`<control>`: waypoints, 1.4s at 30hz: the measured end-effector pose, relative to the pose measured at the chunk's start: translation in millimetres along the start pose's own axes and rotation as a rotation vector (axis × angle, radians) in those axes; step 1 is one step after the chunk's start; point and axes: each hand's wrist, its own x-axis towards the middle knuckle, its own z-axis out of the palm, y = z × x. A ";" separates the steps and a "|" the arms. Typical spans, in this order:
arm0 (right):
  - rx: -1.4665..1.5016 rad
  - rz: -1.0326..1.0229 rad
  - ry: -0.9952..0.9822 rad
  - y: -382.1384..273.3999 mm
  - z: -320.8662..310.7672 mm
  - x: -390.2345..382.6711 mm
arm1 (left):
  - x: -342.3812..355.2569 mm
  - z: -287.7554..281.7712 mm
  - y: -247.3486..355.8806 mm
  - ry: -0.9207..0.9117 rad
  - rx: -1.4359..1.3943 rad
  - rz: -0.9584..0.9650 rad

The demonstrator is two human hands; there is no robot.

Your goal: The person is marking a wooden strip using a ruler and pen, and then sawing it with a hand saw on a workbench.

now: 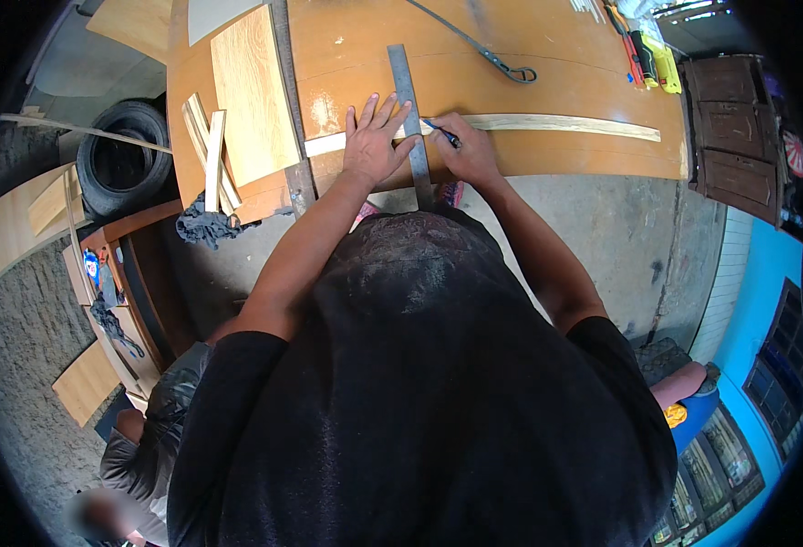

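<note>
A long, narrow wood strip (575, 126) lies along the near side of the brown tabletop (584, 64). Across it rests a flat grey metal ruler (402, 77), its near end sticking out past the table's edge. My left hand (376, 150) is spread flat over the strip, left of the ruler, with its fingertips and thumb at the ruler's edge. Just to the ruler's right, my right hand (471, 153) grips a blue pen (444, 134), whose tip points at the strip beside the ruler.
On the left lie a wood-grain board (253, 100), short strips (213, 162) and a dark metal bar (288, 91). A thin dark tool with a looped handle (520, 74) lies farther back. Pliers and a yellow cutter (666, 68) sit far right. A tyre (126, 157) and another person (141, 456) are at left.
</note>
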 end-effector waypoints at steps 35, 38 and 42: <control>0.066 0.003 -0.046 -6.0 -3.9 -61.2 | 3.6 -11.3 1.2 0.035 -0.203 -0.010; 0.039 -0.061 -0.115 -9.9 -4.7 -61.5 | 6.4 -9.5 2.1 0.166 -0.300 -0.001; -0.011 -0.215 -0.159 12.2 4.3 -47.4 | 3.0 2.0 -12.4 0.225 -0.421 -0.113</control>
